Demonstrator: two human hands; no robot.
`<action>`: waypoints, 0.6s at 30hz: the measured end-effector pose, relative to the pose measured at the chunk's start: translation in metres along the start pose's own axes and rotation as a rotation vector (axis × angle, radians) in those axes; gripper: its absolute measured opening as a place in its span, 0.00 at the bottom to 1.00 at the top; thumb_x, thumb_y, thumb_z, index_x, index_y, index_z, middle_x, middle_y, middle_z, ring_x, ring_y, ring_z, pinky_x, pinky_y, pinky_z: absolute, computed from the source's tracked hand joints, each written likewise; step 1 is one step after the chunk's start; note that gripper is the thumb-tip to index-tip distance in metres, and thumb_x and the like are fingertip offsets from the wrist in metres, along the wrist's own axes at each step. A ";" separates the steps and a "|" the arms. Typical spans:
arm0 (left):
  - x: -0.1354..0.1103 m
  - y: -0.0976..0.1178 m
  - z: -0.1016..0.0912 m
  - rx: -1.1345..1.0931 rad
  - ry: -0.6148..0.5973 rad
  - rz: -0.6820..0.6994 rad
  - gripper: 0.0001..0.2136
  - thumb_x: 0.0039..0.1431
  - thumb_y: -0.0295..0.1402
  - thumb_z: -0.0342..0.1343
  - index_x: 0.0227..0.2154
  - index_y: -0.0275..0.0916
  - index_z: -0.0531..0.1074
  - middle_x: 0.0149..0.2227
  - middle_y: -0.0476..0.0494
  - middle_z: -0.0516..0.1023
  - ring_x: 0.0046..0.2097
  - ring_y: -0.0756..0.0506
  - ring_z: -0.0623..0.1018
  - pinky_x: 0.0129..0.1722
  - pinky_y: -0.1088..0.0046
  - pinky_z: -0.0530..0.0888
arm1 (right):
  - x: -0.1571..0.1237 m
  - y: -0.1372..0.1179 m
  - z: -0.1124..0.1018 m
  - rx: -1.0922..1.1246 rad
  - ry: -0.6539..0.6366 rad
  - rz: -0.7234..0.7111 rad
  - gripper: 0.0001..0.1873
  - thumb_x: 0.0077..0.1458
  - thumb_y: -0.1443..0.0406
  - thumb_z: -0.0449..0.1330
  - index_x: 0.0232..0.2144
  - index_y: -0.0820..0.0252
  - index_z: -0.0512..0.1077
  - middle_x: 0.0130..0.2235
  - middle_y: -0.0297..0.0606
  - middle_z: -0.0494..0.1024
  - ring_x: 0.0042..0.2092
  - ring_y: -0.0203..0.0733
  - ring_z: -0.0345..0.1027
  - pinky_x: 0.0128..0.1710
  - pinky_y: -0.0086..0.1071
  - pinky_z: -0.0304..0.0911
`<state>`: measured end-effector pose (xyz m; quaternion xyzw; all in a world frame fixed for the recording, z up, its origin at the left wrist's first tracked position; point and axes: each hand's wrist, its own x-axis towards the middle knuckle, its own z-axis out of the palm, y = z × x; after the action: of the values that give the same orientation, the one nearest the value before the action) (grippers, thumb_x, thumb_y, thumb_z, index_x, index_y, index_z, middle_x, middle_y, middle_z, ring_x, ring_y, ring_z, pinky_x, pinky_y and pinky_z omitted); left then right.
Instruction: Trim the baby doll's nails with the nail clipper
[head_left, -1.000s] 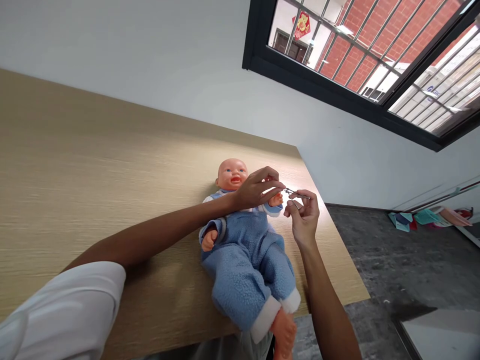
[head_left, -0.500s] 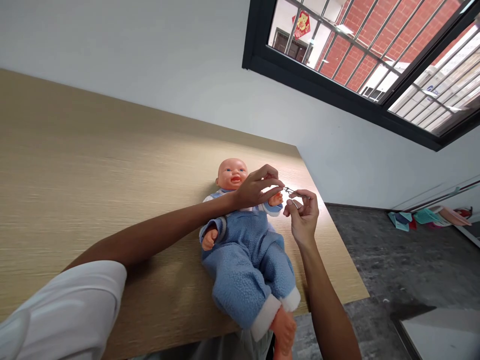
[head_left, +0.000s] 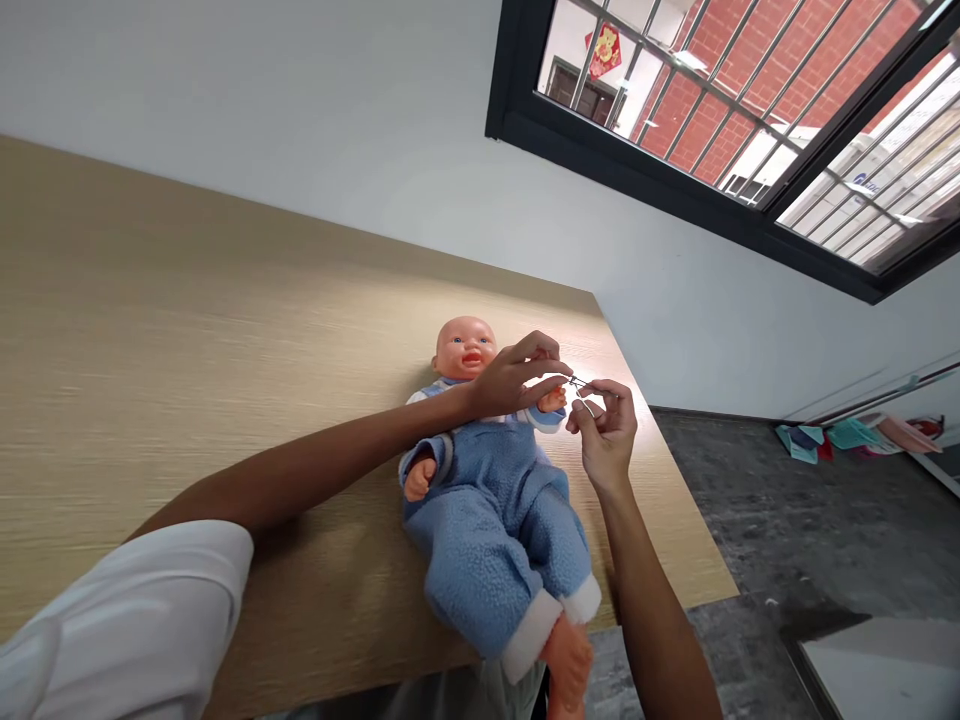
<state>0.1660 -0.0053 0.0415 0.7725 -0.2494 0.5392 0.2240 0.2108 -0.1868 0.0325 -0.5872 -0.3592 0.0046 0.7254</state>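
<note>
A baby doll (head_left: 495, 480) in blue fleece overalls lies on its back on the table, head away from me and one bare foot over the near edge. My left hand (head_left: 517, 375) reaches across its chest, thumb and forefinger closed at the tip of a small silvery nail clipper (head_left: 577, 382). Between the thumb and fingers of my right hand (head_left: 609, 430), the clipper's other end is gripped, its arms spread apart. Just below the tool is the doll's hand (head_left: 553, 400), near my left thumb. The fingers partly hide the clipper.
The wooden table (head_left: 187, 300) extends far to the left and ends at a slanted right edge close to my right forearm. A pale wall and a barred window (head_left: 705, 110) stand behind. Coloured cloths (head_left: 855, 432) hang low at the right, above the grey floor.
Almost nothing differs. Both hands stay at the clipper, the left fingers shifting very slightly to the right and down. The doll lies as before.
</note>
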 end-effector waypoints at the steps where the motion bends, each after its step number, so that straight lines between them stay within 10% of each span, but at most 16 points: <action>1: 0.000 0.000 0.000 -0.006 -0.001 -0.001 0.06 0.67 0.32 0.57 0.41 0.37 0.77 0.40 0.43 0.71 0.35 0.53 0.74 0.35 0.77 0.76 | 0.000 0.000 0.000 -0.005 0.002 0.002 0.17 0.54 0.60 0.68 0.42 0.53 0.66 0.38 0.29 0.74 0.24 0.27 0.66 0.22 0.26 0.65; 18: -0.003 -0.003 -0.001 0.030 -0.015 0.053 0.08 0.67 0.31 0.56 0.46 0.41 0.76 0.41 0.43 0.71 0.35 0.53 0.73 0.34 0.78 0.75 | 0.001 0.001 -0.003 0.020 0.049 0.071 0.20 0.51 0.58 0.70 0.43 0.54 0.69 0.35 0.31 0.79 0.21 0.29 0.67 0.21 0.27 0.65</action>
<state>0.1665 -0.0024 0.0391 0.7730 -0.2633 0.5428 0.1962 0.2138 -0.1887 0.0321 -0.5923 -0.3201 0.0196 0.7391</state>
